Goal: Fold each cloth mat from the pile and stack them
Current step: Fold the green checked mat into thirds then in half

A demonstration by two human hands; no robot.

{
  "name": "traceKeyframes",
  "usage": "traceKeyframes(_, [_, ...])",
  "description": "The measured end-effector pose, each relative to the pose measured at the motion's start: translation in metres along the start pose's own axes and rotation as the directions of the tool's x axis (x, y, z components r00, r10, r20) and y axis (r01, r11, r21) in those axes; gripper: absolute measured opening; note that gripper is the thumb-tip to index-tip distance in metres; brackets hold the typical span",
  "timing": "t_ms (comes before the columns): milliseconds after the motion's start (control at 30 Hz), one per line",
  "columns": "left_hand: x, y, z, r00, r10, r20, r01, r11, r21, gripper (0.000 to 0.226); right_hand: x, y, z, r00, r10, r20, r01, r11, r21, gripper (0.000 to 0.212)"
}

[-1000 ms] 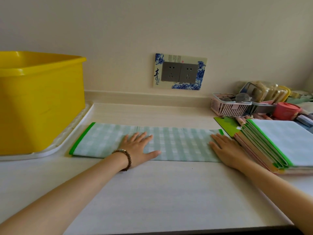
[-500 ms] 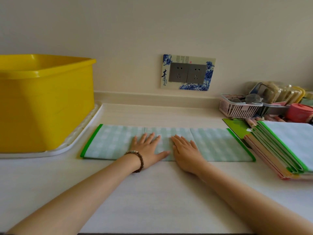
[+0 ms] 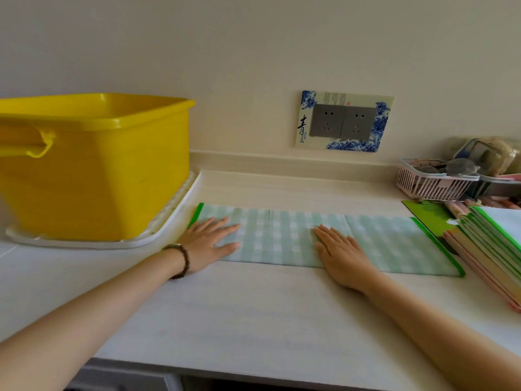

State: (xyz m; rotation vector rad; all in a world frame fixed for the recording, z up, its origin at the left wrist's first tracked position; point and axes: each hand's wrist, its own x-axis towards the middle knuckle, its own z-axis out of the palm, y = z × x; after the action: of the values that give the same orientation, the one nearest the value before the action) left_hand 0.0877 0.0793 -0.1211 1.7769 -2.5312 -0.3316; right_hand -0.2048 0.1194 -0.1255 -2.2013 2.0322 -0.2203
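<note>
Though perhaps laminate, countertop (image 3: 253, 320) under mat (image 3: 282, 238), cream wall (image 3: 253, 52)

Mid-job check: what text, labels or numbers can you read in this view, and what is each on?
"青": large black brush character on the blue-and-white floral paper surround of the grey double wall socket.
Smaller characters beside it: possibly "花", too small to be sure.
Fine print and red seal along the surround's top: unreadable.
No text visible on the yellow plastic tub, green checked cloth mat or folded mat stack.
</note>
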Motion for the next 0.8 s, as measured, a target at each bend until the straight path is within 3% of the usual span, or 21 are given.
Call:
traceKeyframes(100, [-0.001,0.002,0.0,1.0,-0.007,0.004,0.006,0.999,0.031,0.067,-0.001,-0.001,-0.002,0.999,-0.019,-0.026,0.021,0.997,0.07,0.048])
traceKeyframes(200, [-0.002,0.002,0.001,1.0,-0.027,-0.013,0.028,0.998,0.049,0.056,-0.013,-0.016,-0.006,0.983,-0.165,-0.077,0.178,0.963,0.201,0.045])
traceKeyframes(367, [-0.017,0.019,-0.012,0.994,-0.084,0.072,0.075,0.991,0.111,0.063,-0.045,-0.042,-0.002,0.916,-0.394,0.07,0.363,0.891,0.272,0.043])
traceKeyframes(500, [-0.033,0.033,-0.016,0.998,-0.045,0.047,0.036,0.983,0.182,0.061,-0.051,-0.021,-0.005,0.936,-0.347,0.062,0.33,0.923,0.196,0.042])
traceKeyframes(633, [-0.046,0.038,-0.013,0.998,0.056,0.02,-0.058,0.993,0.106,0.06,-0.053,0.006,-0.011,0.963,-0.266,0.041,0.261,0.96,0.103,0.042])
traceKeyframes(733, [-0.05,0.049,-0.01,0.988,0.148,0.045,-0.149,0.989,0.024,0.071,-0.053,0.024,-0.015,0.978,-0.208,-0.001,0.208,0.976,0.059,0.073])
traceKeyframes(800, [-0.053,0.06,-0.009,0.973,0.211,0.091,-0.205,0.976,-0.068,0.055,-0.05,0.035,-0.017,0.989,-0.147,-0.004,0.147,0.989,0.033,0.068])
